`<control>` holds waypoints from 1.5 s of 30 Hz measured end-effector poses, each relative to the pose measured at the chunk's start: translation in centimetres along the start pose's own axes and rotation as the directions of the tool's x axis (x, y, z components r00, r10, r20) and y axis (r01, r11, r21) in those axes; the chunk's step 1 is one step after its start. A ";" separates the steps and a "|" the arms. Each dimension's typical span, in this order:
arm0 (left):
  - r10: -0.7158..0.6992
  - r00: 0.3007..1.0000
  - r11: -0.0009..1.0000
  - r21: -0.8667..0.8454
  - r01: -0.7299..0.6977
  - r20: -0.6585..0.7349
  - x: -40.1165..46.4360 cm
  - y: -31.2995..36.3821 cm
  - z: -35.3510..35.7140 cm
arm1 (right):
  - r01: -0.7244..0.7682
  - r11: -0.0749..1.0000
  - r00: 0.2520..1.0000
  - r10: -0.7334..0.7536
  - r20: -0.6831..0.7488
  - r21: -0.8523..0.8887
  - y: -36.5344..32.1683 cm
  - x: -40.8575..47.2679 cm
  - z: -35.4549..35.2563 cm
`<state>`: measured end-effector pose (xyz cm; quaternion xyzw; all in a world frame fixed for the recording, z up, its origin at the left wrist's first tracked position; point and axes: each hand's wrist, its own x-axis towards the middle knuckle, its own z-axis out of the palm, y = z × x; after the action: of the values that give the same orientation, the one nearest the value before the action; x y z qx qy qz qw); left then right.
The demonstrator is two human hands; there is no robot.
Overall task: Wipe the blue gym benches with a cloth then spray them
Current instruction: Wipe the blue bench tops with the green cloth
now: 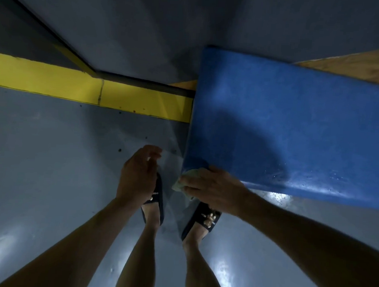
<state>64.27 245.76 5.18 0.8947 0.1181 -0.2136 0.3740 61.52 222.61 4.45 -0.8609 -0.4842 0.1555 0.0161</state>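
Observation:
A blue padded gym bench (296, 127) fills the right half of the view, its top glossy with small wet specks near the front edge. My right hand (214, 189) grips a pale green cloth (187, 178) and presses it on the bench's near left corner. My left hand (137, 175) hovers over the floor just left of that corner, fingers loosely curled, holding nothing. No spray bottle is in view.
My two feet in dark slides (156, 199) stand on the grey painted floor (48, 179) right below the bench corner. A yellow stripe (87, 88) crosses the floor at left. A wooden board (355, 64) shows behind the bench.

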 end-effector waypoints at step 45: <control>0.115 0.977 0.992 -0.079 -0.102 0.180 8.0 2.6 -1.8 | -0.804 0.284 0.217 0.958 -0.186 0.522 8.7 8.2 -2.3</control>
<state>72.85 245.66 4.18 0.8628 0.0411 -0.2705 0.4252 73.33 225.18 3.01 -0.9719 0.1554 -0.0035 0.1768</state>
